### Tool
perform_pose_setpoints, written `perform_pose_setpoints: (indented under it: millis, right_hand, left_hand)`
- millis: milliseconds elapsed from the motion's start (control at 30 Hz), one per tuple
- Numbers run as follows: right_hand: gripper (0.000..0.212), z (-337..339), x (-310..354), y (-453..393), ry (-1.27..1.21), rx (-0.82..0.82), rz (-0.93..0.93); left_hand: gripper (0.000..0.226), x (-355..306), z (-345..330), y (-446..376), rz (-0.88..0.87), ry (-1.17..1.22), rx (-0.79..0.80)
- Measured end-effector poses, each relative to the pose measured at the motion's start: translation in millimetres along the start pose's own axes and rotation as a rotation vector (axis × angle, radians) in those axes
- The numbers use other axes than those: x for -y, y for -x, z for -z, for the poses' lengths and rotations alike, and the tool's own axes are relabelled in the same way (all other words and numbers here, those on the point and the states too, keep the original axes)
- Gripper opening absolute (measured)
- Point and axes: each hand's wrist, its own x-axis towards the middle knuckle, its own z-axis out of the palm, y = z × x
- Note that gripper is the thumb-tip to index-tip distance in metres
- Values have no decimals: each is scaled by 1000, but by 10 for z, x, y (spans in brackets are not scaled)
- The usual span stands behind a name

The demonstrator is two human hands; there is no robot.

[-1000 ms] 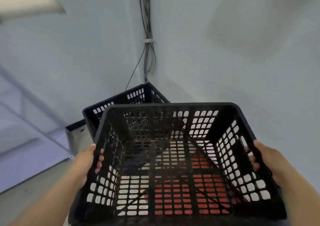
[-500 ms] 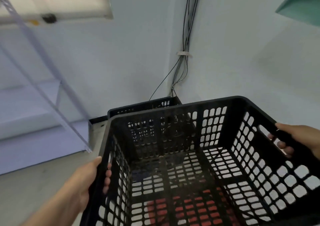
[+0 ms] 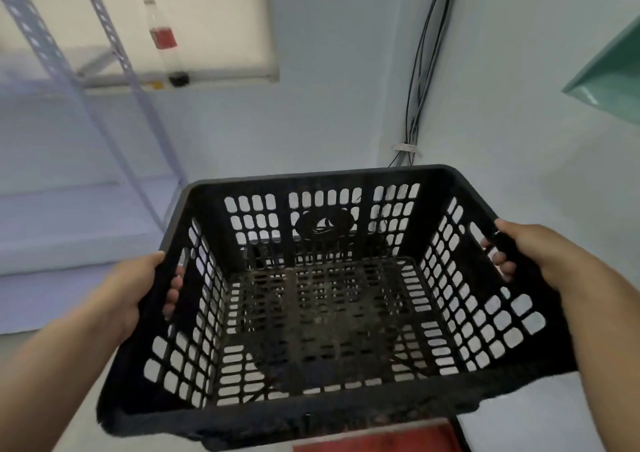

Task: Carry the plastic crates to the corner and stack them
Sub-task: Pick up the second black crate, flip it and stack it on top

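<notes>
Two hands carry one black plastic crate (image 3: pixel 322 299), which fills the middle and lower part of our view. We grip it by its side handle slots: our left hand (image 3: pixel 138 295) wraps the left rim at nine o'clock, thumb on top and fingers (image 3: pixel 172 294) curled through the slot so that their tips show inside the crate. Our right hand (image 3: pixel 530 254) holds the right rim at about two o'clock of the crate, fingers likewise hooked through the opening. The crate is held in the air, open side up and tipped a little toward us, its perforated walls and grimy lattice bottom in plain sight. It holds nothing.

At twelve o'clock beyond the far rim a bundle of dark cables (image 3: pixel 424 70) runs down the corner where two pale walls meet, bound by a light clip (image 3: pixel 406 147) just above the crate's edge. At ten o'clock a slotted metal shelf frame (image 3: pixel 114 81) leans across the view, with a whiteboard (image 3: pixel 207 18) on the wall behind it. At two o'clock, by the right edge, we see a green panel (image 3: pixel 613 77). At six o'clock, below the crate's near rim, a red patch (image 3: pixel 377 439) shows; we cannot tell what it is.
</notes>
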Motion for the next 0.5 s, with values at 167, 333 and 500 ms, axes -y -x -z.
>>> perform_pose_setpoints:
  millis: [167, 333, 500]
  right_hand:
    - [44, -159, 198, -325, 18, 13, 52]
    - [42, -424, 397, -675, 47, -1, 78]
    - [42, -709, 554, -1033, 49, -22, 82]
  left_hand:
    - [42, -118, -72, -247, -36, 17, -37]
    - [38, -200, -55, -604, -50, 27, -76]
    - [39, -415, -93, -1084, -57, 31, -72]
